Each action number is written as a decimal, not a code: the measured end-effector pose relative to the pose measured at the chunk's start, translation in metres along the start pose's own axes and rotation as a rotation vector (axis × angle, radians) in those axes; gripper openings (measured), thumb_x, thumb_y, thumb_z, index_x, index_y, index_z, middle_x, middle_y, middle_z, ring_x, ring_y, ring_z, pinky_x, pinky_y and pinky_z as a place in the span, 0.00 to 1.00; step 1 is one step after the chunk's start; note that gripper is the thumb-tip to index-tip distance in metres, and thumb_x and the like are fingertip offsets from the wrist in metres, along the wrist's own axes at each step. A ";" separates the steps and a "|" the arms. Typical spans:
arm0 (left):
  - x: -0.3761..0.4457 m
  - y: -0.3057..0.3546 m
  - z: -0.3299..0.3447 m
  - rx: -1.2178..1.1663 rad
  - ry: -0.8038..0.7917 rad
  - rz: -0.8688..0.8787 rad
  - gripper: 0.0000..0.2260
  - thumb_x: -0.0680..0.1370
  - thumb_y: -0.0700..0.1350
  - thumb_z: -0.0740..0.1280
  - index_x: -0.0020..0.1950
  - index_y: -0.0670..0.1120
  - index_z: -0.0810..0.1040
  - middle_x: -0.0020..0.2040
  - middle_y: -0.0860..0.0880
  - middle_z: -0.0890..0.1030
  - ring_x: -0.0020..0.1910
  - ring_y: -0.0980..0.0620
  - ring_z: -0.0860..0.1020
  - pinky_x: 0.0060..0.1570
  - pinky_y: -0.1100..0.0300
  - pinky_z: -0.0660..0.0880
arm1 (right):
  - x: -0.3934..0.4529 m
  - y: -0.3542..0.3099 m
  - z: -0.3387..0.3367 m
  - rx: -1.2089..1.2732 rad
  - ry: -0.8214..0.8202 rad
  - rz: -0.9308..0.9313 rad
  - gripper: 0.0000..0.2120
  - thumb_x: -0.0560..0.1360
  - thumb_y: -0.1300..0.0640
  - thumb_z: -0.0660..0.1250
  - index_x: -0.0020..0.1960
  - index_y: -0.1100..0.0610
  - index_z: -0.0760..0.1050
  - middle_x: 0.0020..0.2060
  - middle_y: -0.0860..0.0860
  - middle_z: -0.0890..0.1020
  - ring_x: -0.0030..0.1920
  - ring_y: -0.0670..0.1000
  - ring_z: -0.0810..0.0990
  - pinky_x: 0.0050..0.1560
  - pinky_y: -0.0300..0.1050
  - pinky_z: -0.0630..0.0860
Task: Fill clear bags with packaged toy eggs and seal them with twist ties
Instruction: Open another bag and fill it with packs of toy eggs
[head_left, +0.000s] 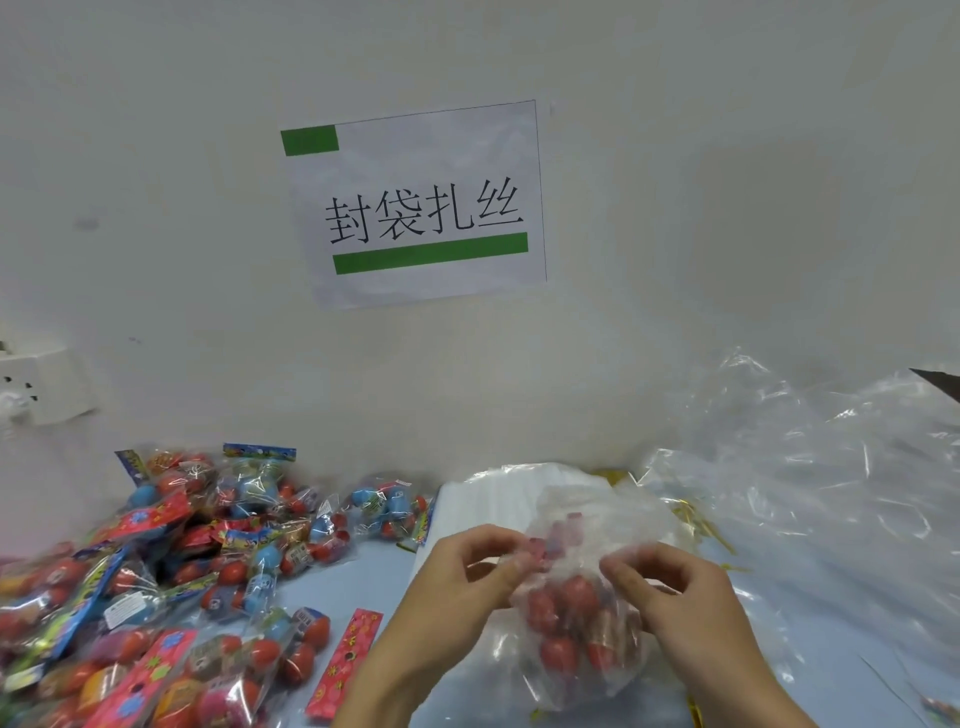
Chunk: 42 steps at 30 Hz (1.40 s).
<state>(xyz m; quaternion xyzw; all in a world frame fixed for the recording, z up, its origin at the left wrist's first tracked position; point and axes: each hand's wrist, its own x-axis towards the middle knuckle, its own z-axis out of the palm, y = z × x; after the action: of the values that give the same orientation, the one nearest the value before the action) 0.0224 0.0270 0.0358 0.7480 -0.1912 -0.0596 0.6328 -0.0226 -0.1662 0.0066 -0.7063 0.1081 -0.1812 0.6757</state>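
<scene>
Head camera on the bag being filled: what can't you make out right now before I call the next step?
- Clear bag, head view: egg count inside unreadable; the crinkled film glares and blurs.
- Bag's neck: whether a twist tie is on it is hidden by the left hand and right hand pinching it, and by motion blur.
- Twist ties: mostly covered by loose plastic sheeting.
- Pile of egg packs: cut off by the left and bottom edges.

Two bare arms come up from the bottom edge, one on each side. The left hand (470, 571) is in the middle, its fingers bent and its thumb meeting them in a pinching grip. The right hand (670, 587) is just beside it, fingers bent the same way, pinching too. The fingertips of both hands point toward each other, close together.
</scene>
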 end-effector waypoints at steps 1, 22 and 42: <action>0.002 -0.001 0.002 0.013 0.070 0.027 0.05 0.78 0.42 0.70 0.45 0.49 0.85 0.45 0.52 0.86 0.46 0.53 0.83 0.43 0.63 0.78 | 0.001 0.000 -0.001 0.019 0.018 0.003 0.08 0.70 0.61 0.78 0.34 0.54 0.84 0.33 0.50 0.85 0.31 0.44 0.81 0.43 0.50 0.78; 0.004 0.008 0.004 -0.059 0.269 0.171 0.09 0.74 0.41 0.75 0.39 0.45 0.76 0.36 0.47 0.79 0.38 0.51 0.78 0.43 0.58 0.76 | -0.001 -0.006 -0.010 -0.032 -0.188 0.086 0.07 0.69 0.57 0.78 0.45 0.56 0.83 0.34 0.53 0.85 0.30 0.50 0.83 0.29 0.39 0.72; 0.002 0.010 -0.002 0.201 0.235 0.060 0.10 0.74 0.30 0.70 0.41 0.45 0.83 0.38 0.52 0.83 0.37 0.59 0.80 0.43 0.65 0.77 | 0.008 -0.007 -0.019 0.310 -0.060 0.274 0.08 0.81 0.59 0.63 0.54 0.60 0.80 0.46 0.58 0.87 0.41 0.60 0.87 0.39 0.50 0.80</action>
<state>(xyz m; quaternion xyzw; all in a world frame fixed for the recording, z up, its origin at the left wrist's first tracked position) 0.0226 0.0270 0.0457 0.8032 -0.1433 0.0666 0.5743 -0.0239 -0.1863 0.0146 -0.5776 0.1541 -0.0809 0.7976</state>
